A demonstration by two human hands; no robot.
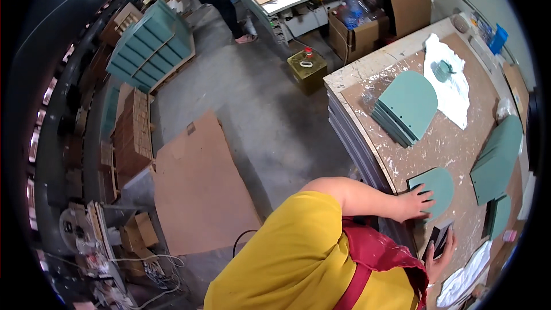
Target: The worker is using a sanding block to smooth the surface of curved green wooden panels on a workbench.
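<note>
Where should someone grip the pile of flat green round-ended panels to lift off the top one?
Probably by the straight edge of the top panel, thumb above, fingers below, coming from the picture's lower left. That side of the pile shows layered, slightly stepped edges, which should offer fingertips a start.

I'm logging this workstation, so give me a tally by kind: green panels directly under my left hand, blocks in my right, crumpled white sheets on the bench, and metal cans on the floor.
Green panel directly under left hand: 1
Dark block in right hand: 1
Crumpled white sheets on bench: 2
Yellowish can on floor: 1
Total: 5
</note>
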